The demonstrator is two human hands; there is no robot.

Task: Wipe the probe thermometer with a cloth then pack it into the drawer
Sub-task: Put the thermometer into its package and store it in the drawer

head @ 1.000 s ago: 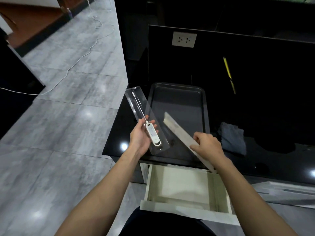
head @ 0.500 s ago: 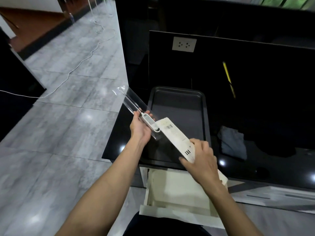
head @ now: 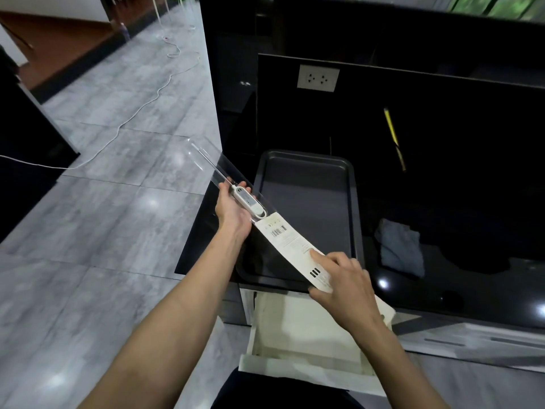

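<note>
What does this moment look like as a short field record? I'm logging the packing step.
left hand: holds clear tray with probe thermometer
right hand: holds white box sleeve, mouth at the tray's end
drawer: open, below the counter
cloth: on the counter, right of baking tray

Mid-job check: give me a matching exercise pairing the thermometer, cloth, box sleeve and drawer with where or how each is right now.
Things:
1. probe thermometer
2. cloth
3. white box sleeve
4. drawer

States:
A. pulled open below the counter
B. lying on the counter, right of the baking tray
C. in a clear plastic tray, held by the left hand
D. gripped by the right hand

Pairs: 1-C, 2-B, 3-D, 4-A
</note>
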